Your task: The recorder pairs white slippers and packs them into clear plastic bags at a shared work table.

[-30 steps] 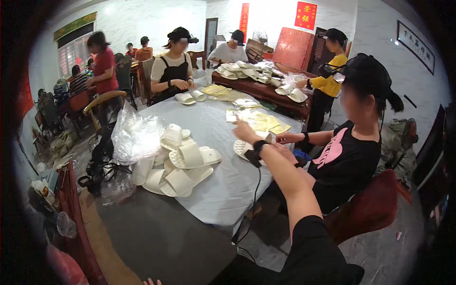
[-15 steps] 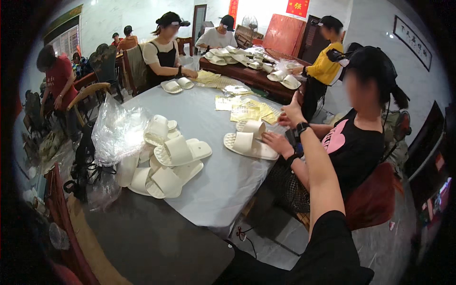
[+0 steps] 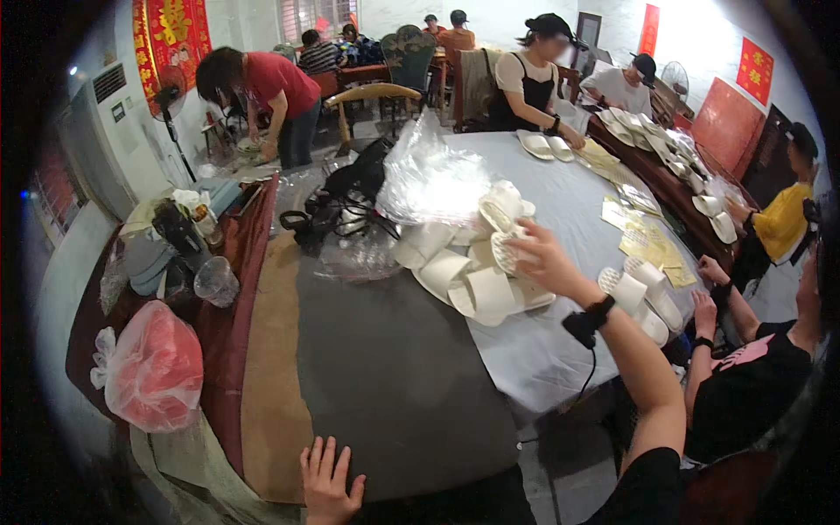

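My right hand (image 3: 544,260) reaches out over the round table (image 3: 385,376) and grips a white slipper (image 3: 507,254) at the edge of a pile of white slippers (image 3: 464,271). A black band with a cable sits on that wrist. My left hand (image 3: 329,477) rests flat, fingers spread, on the dark near edge of the table, holding nothing. A crumpled clear plastic bag (image 3: 433,179) lies behind the pile.
A seated person in black (image 3: 752,385) at my right handles another pair of white slippers (image 3: 643,297). Yellow paper sheets (image 3: 652,249) lie beyond. A red plastic bag (image 3: 153,367), cup and clutter sit at left. Other people work at the far tables.
My view has swung left. My right hand left the pair of slippers near the seated person and took hold of a slipper at the pile. My left hand now shows on the table edge.
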Available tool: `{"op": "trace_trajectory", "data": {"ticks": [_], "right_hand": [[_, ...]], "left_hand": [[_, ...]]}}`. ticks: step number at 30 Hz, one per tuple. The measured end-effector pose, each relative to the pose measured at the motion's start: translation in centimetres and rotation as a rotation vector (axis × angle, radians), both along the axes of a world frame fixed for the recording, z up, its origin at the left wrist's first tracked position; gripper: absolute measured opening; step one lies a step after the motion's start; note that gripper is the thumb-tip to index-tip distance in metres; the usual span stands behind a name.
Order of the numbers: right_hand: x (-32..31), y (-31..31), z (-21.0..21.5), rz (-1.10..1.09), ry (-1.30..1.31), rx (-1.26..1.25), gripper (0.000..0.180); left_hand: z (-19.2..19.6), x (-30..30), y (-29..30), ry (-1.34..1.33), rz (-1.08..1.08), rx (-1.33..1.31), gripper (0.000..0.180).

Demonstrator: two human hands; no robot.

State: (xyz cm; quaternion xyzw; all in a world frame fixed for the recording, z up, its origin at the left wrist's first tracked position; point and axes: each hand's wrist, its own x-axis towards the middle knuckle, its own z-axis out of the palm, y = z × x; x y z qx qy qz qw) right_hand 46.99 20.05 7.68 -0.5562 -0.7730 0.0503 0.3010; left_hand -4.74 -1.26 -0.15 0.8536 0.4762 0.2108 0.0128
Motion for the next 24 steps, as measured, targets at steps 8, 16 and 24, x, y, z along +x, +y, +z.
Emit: {"op": "trace_trajectory", "data": {"ticks": [8, 16, 24], "right_hand": [[-9.0, 14.2, -0.2, -0.140, -0.387, -0.375, 0.038], [-10.4, 23.3, -4.8, -0.172, -0.281, -0.399, 0.042], [-10.4, 25.1, -4.7, -0.186, -0.301, -0.449, 0.039]], "left_hand": [[-0.9, 0.7, -0.4, -0.067, -0.032, 0.006, 0.053], [-0.5, 0.7, -0.6, -0.099, -0.015, -0.025, 0.054], [-0.1, 0.6, -0.4, -0.136, -0.032, -0.041, 0.053]]}}
